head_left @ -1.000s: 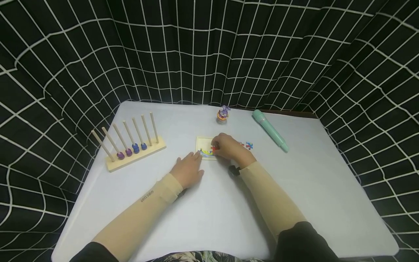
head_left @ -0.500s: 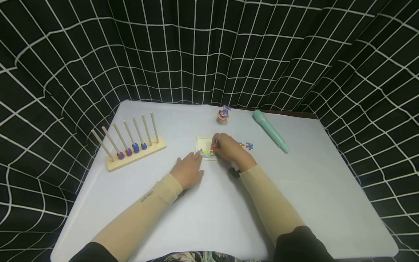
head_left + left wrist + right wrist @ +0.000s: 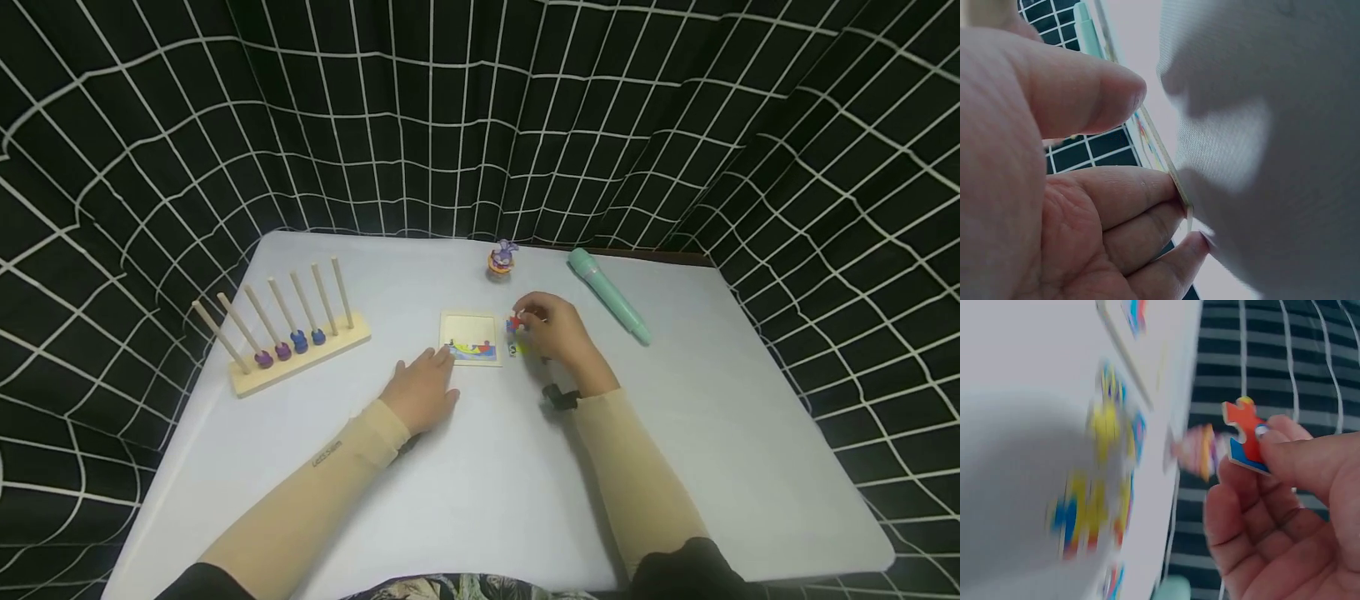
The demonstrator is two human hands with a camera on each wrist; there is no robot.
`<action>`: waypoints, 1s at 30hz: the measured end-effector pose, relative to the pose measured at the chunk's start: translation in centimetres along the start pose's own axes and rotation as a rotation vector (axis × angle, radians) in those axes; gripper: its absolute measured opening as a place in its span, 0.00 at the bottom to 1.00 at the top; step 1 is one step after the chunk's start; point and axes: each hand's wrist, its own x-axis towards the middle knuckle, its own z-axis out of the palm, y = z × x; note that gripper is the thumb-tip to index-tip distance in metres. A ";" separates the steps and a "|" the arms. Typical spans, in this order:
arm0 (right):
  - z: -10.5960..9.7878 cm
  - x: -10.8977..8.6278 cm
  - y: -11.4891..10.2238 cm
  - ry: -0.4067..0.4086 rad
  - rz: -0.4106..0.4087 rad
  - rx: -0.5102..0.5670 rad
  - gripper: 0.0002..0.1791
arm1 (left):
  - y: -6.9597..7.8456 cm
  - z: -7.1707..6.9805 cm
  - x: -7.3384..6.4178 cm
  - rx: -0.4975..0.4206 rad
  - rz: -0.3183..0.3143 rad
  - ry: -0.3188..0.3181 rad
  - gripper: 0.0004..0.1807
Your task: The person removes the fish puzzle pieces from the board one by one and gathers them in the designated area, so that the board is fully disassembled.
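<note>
A shallow wooden puzzle board (image 3: 470,315) lies mid-table, with colourful pieces (image 3: 472,351) along its near edge. My left hand (image 3: 422,392) rests at the board's near left corner; in the left wrist view its fingertips (image 3: 1163,184) touch the board's edge. My right hand (image 3: 558,333) is just right of the board. Between thumb and fingers it pinches a red and blue jigsaw piece (image 3: 1247,428), raised above the table in the right wrist view. Several loose jigsaw pieces (image 3: 1105,428), blurred, lie on the table below; the hand partly hides them in the head view.
To the left stands a wooden peg rack (image 3: 300,358) with purple and blue beads on some pegs. Behind the board is a small purple and orange figurine (image 3: 501,260). A mint-green toy microphone (image 3: 611,296) lies at back right. Dark checked cloth (image 3: 465,125) surrounds the table's back and sides.
My right hand has left a red piece in the board's near row, moved right, and now pinches another piece. The left hand stays on the corner. The head view has shifted slightly.
</note>
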 end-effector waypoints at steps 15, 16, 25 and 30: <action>-4.3 -2.0 7.4 -0.114 0.225 -0.054 0.10 | 0.0 -0.5 -0.3 -0.001 -0.012 -0.022 0.37; -4.1 -1.9 7.4 -0.116 0.226 -0.061 0.09 | -0.1 -0.5 -0.3 -0.001 -0.011 -0.021 0.37; -3.2 -2.1 7.2 -0.061 0.234 -0.094 0.07 | 0.8 -1.5 -0.9 0.017 -0.005 -0.037 0.36; -2.8 -2.3 7.4 -0.046 0.196 -0.155 0.04 | 1.4 -2.1 -1.2 0.026 -0.021 -0.066 0.36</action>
